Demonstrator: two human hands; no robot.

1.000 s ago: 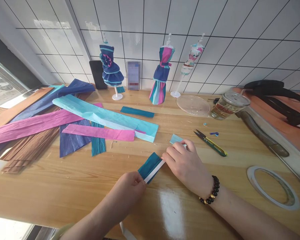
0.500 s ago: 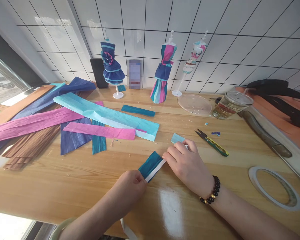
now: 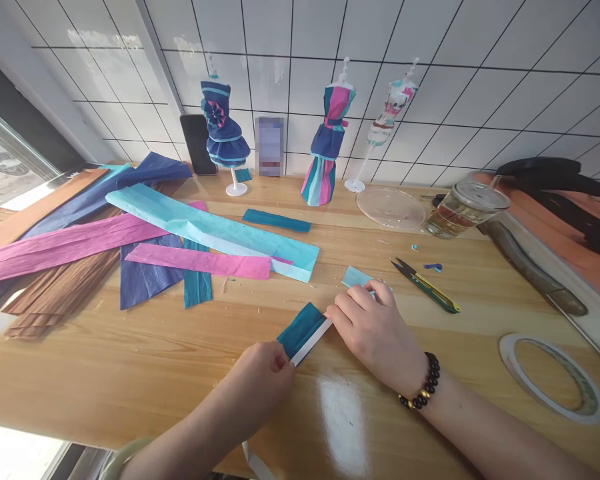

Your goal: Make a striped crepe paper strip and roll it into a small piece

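Observation:
A small piece of teal crepe paper (image 3: 301, 325) lies on the wooden table between my hands, a white tape strip (image 3: 312, 343) running along its near edge. At the strip's lower left end, my left hand (image 3: 266, 370) is closed in a pinch. A white tail (image 3: 256, 461) hangs below that wrist, past the table edge. My right hand (image 3: 367, 327), with a black bead bracelet (image 3: 423, 383) at the wrist, has its fingers bent and closed on the strip's upper right end. Just beyond those fingers is a light blue paper scrap (image 3: 356, 276), partly covered.
Crepe paper strips in light blue (image 3: 210, 223), pink (image 3: 200, 261) and brown (image 3: 65, 293) spread leftward. Thread snips (image 3: 425, 285) and a tape roll (image 3: 510, 360) lie right. Dressed mini mannequins (image 3: 225, 127), a phone (image 3: 269, 147) and a lidded cup (image 3: 467, 210) stand behind.
Both hands stay almost still on the strip and teal paper. The camera view has shifted very slightly.

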